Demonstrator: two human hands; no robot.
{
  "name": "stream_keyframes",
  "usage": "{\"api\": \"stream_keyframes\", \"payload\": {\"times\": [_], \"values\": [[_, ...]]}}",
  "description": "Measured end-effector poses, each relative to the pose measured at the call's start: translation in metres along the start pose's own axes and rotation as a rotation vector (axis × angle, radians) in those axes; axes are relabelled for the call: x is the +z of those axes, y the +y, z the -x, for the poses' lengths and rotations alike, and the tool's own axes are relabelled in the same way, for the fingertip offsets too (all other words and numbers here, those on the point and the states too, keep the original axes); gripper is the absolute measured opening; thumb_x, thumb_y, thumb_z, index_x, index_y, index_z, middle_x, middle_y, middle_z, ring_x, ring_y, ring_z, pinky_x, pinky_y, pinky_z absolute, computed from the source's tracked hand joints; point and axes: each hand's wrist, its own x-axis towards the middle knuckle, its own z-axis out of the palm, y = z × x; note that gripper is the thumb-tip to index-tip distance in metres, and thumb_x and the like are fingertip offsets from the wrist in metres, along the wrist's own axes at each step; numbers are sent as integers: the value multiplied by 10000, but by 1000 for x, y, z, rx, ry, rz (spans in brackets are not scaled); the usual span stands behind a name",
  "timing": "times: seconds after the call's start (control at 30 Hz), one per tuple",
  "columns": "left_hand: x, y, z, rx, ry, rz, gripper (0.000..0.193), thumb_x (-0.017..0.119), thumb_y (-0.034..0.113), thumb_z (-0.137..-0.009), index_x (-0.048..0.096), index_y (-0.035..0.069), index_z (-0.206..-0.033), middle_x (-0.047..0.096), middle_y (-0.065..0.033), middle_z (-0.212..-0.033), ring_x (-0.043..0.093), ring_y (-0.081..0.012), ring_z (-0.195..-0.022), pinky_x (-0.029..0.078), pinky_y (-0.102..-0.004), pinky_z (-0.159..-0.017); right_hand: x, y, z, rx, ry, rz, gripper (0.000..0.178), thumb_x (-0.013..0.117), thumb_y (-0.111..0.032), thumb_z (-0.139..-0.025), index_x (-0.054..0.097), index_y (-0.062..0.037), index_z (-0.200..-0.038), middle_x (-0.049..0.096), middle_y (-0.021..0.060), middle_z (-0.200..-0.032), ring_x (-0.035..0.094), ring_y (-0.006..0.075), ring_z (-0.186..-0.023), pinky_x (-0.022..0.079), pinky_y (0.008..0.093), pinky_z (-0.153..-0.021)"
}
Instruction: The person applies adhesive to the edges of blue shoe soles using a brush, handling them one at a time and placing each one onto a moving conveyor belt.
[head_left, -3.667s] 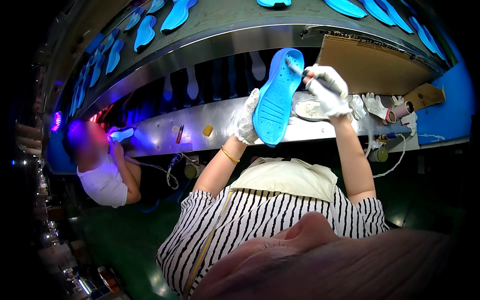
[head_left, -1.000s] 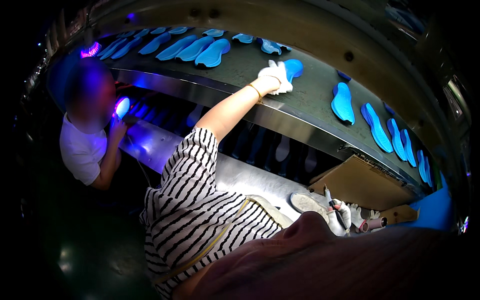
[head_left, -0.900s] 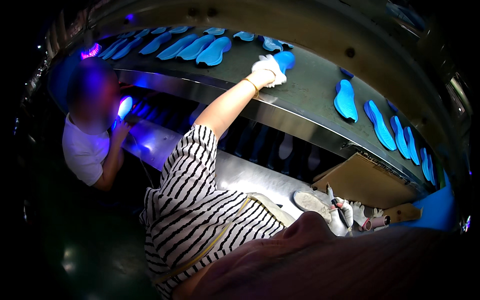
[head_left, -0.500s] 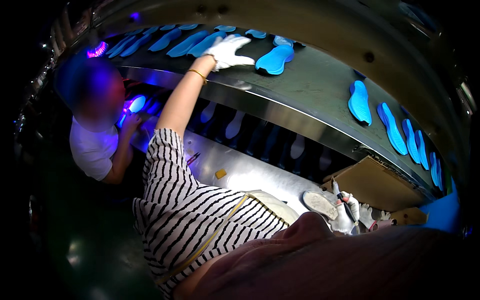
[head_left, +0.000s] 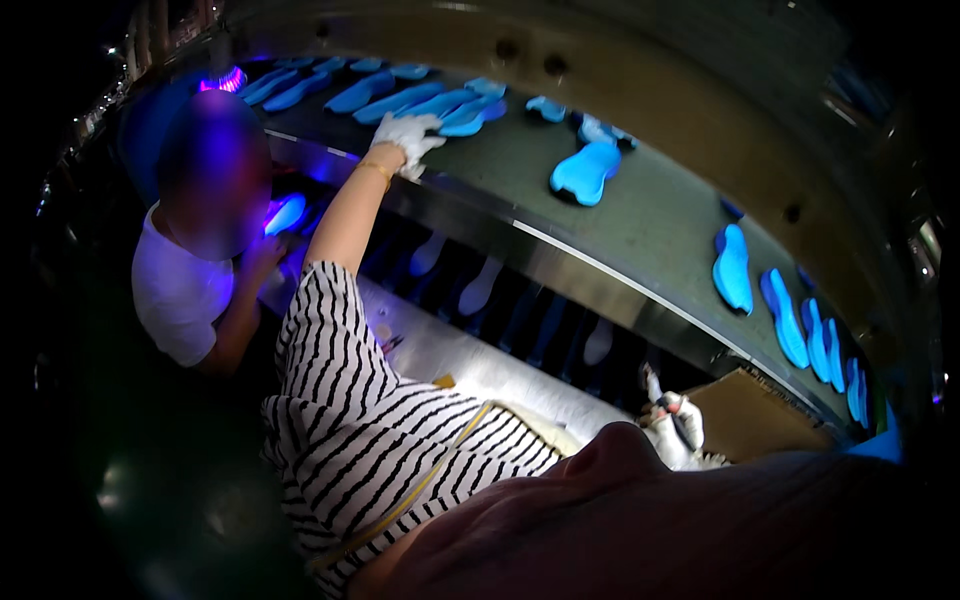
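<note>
Head view | left hand (head_left: pixel 408 138) grip apart, touching 1 blue sole (head_left: pixel 470 122) | right hand (head_left: pixel 683 432) grip unclear

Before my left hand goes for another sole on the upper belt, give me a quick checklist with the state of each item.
1. Left hand free: cannot tell; the gloved fingers rest at the belt edge, palm side hidden.
2. Blue soles within its reach: ok, a row lies just beyond the glove.
3. Lone blue sole lying flat on the conveyor belt: ok, apart from the others.
4. Right hand ready: cannot tell, mostly hidden low at the bench.
5. Co-worker out of the way: ok, busy at the lower shelf.
</note>
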Motion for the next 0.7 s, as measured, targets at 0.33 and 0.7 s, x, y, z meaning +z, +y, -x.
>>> {"api": "stream_keyframes", "payload": {"times": [0.33, 0.7], "values": [[0, -6, 16, 103, 477, 73, 275, 643, 245, -838, 654, 137, -1090, 588, -3, -1259, 503, -237, -1190, 350, -448, -1029, 10, -12, 31, 22, 117, 43, 239, 635, 100, -823, 576, -23, -1020, 622, 125, -1059, 606, 174, -923, 498, 281, -837], [7, 102, 63, 233, 829, 917, 218, 705, 109, -813, 660, 37, -1013, 665, -69, -1085, 612, -202, -1057, 432, -356, -1004, -67, 21, 8, 348, 22, 67, 177, 689, 28, -816, 582, -20, -949, 638, 104, -1006, 605, 171, -906, 479, 305, -852]]}}
